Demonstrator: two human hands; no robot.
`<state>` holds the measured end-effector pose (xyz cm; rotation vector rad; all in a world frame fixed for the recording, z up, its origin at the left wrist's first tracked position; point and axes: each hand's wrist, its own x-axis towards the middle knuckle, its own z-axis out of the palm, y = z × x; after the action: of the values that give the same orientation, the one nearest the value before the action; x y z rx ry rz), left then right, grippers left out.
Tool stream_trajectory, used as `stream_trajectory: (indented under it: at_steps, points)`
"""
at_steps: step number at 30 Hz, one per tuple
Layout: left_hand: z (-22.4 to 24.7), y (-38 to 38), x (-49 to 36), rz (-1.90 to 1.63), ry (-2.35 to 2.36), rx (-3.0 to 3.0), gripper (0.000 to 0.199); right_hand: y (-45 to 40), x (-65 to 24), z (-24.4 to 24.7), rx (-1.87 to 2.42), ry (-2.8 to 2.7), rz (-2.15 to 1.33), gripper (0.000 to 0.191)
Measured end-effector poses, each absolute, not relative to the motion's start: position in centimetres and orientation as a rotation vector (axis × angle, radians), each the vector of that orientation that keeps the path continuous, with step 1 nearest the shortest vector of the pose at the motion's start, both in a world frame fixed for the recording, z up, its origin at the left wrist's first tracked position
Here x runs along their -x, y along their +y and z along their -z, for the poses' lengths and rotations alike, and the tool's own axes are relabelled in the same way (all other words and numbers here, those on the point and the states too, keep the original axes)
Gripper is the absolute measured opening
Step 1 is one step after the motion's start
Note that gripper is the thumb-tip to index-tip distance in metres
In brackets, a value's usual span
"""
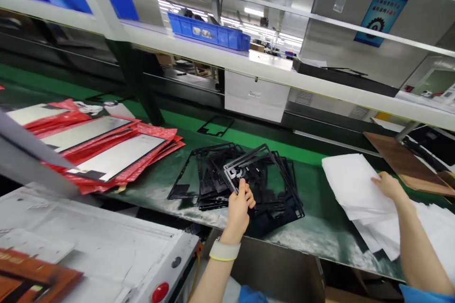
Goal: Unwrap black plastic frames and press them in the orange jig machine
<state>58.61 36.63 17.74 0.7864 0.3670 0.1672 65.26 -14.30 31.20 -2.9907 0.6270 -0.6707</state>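
My left hand [241, 203], with a pale band at the wrist, is closed on the near left corner of a thin black rectangular frame [265, 149]. That frame is tilted over a loose pile of similar black frames [213, 184] on the green bench. On the right, my right hand [388, 185] pinches the upper right edge of a white sheet [350, 180], which lies over other white sheets. Part of its fingers is hidden against the paper.
Red wrapping with silvery panels [122, 156] lies on the bench at left. A white machine top with a red button [159, 292] stands near left. A shelf [213, 57] crosses above, bearing a blue bin [209, 33]. Brown board [405, 165] lies at right.
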Motion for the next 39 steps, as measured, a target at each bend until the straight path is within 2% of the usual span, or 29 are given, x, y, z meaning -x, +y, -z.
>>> stream_trajectory:
  at_steps: [3,6,8,10,13,15,18,20,22,25,30,34,39]
  points:
    - [-18.4,37.4,-57.8,-0.15,0.378,-0.816,0.082,-11.6,-63.7,-27.4,3.036,0.708,0.587,0.017]
    - [-18.8,37.6,-56.9,-0.131,0.396,-0.849,0.084,-4.6,-60.8,-24.7,2.918,0.295,0.568,0.039]
    - [-18.7,37.3,-56.3,-0.114,0.409,-0.87,0.084,1.5,-58.2,-23.6,2.573,-0.142,0.342,0.045]
    - [-18.6,36.9,-55.7,-0.098,0.422,-0.885,0.084,7.2,-55.7,-23.1,2.281,-0.409,-0.061,0.052]
    - [-18.4,36.7,-54.6,-0.08,0.431,-0.893,0.08,13.0,-53.6,-22.7,2.135,-0.434,-0.194,0.043]
    - [-18.3,37.2,-53.6,-0.059,0.426,-0.896,0.076,14.3,-54.0,-22.2,2.084,-0.402,-0.174,0.037]
    - [-18.3,39.1,-51.0,-0.063,0.429,-0.978,0.082,13.7,-57.0,-21.1,1.996,-0.35,-0.157,0.046]
    - [-18.4,41.0,-48.6,-0.115,0.433,-1.08,0.078,12.5,-59.8,-20.0,1.985,-0.243,-0.115,0.055]
    - [-18.8,43.3,-45.9,-0.133,0.432,-1.169,0.071,11.5,-62.3,-19.0,2.02,-0.12,-0.06,0.063]
    - [-19.4,46.7,-42.0,-0.153,0.495,-1.273,0.072,10.3,-64.7,-17.7,2.091,-0.012,-0.031,0.069]
    - [-19.5,50.4,-37.1,-0.134,0.618,-1.444,0.069,9.5,-66.2,-17.0,2.336,0.107,0.009,0.054]
    - [-18.2,50.6,-35.1,-0.144,0.645,-1.49,0.07,9.7,-66.4,-17.4,2.578,0.185,0.101,0.044]
    - [-18.2,48.7,-33.4,-0.063,0.578,-1.597,0.071,8.9,-65.7,-17.7,3.025,0.16,0.028,0.058]
